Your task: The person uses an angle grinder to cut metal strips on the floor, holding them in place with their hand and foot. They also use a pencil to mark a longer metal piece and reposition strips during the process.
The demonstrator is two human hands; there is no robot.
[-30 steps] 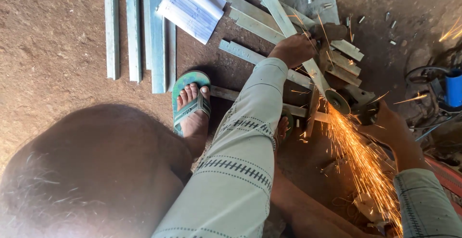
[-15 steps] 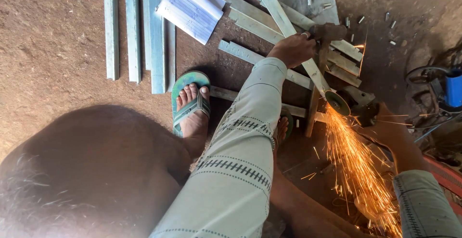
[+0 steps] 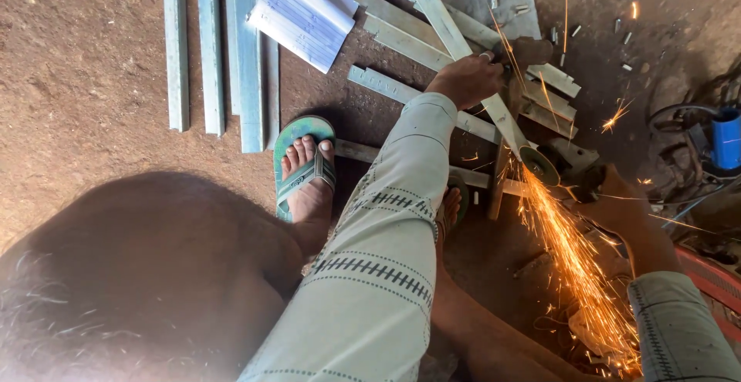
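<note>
**Two hands, one cut**

Two hands share the work on the dirt floor (image 3: 93,81). The left hand (image 3: 467,81) is clenched on a long metal strip (image 3: 463,50), pinning it down so it cannot jump under the grinder (image 3: 552,162). The right hand (image 3: 625,212) grasps the grinder, its disc touching the strip near a small wooden block (image 3: 502,185); sparks (image 3: 571,266) spray toward the person. A sandalled foot (image 3: 305,170) stands beside spare strips (image 3: 212,50) and a folded paper (image 3: 305,15).
</note>
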